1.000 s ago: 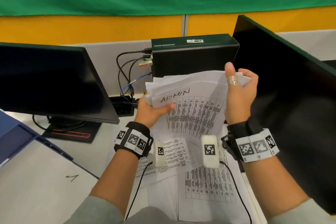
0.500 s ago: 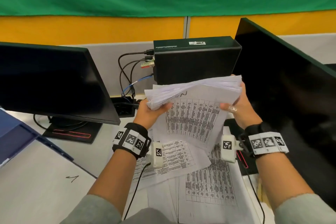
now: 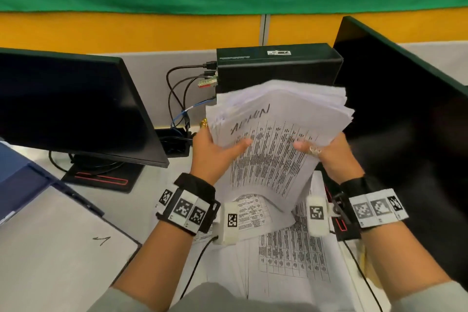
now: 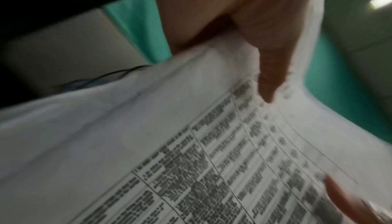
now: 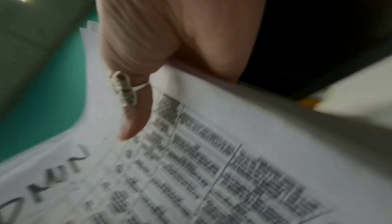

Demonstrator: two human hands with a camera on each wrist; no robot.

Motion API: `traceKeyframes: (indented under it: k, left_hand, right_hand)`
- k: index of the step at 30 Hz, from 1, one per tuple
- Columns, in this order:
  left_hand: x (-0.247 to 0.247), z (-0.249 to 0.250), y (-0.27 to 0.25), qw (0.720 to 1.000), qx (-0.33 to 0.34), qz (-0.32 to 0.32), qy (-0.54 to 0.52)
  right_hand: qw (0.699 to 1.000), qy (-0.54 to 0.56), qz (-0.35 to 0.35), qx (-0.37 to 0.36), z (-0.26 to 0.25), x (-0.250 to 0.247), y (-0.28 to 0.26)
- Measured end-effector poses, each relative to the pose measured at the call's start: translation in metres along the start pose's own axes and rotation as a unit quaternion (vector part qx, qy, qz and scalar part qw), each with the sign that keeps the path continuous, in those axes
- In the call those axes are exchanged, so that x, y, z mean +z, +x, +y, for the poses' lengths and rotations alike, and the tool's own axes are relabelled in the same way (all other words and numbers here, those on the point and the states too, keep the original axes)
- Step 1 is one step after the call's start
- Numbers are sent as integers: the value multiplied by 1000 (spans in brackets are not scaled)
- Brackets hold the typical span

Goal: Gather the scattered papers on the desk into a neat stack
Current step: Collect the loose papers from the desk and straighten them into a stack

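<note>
Both hands lift the thick bundle of papers (image 3: pixel 276 139) above the tabletop (image 3: pixel 63 266): left hand (image 3: pixel 215 154) and right hand (image 3: pixel 326 152) each pinch a side edge, thumbs on top. To square it well, I would tap its lower edge on the printed sheets (image 3: pixel 291 256) lying near the front edge.

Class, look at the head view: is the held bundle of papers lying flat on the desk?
No: both the left hand and the right hand grip the bundle tilted up above the sheets on the desk.
</note>
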State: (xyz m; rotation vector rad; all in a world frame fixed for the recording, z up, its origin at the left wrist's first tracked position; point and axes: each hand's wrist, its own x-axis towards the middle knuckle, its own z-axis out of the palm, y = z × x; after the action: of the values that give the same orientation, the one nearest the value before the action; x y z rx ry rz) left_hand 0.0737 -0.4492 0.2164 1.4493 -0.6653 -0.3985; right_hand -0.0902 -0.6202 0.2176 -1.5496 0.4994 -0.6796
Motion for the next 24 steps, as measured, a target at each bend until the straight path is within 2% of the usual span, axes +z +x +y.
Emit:
traceKeyframes:
  k: [3,6,8,10,13,15,17,20,22,24]
  left_hand:
    - [-9,-49,-18,995,-97,-2,16]
    - [-9,-75,-22,990,-132,13,40]
    - [-8,-75,-16,992,-115,14,46]
    - [-11,-70,-8,989,-143,14,35]
    - [-23,-76,-1,983,-169,-23,63]
    - [-23,-84,-2,977,-188,-42,87]
    - [-14,-88,-5,979,-187,-14,84]
    - [-3,-89,-1,979,-168,83,79]
    - [-3,-84,4,980,-167,89,62]
    - [-5,-76,7,981,-162,77,77]
  right_hand:
    - [992,6,-17,129,50,-8,-18]
    - [983,14,-20,183,82,2,-21]
    - [982,20,-40,185,87,12,-17]
    - [980,21,-51,190,82,13,-17]
    - [981,50,-5,187,79,2,-15]
    - [980,45,-13,192,79,11,-13]
    - [982,28,4,189,81,31,-8]
    - [987,-20,87,132,73,44,1]
    - [987,-52,97,116,62,36,8]
    - [988,-60,74,118,52,25,11]
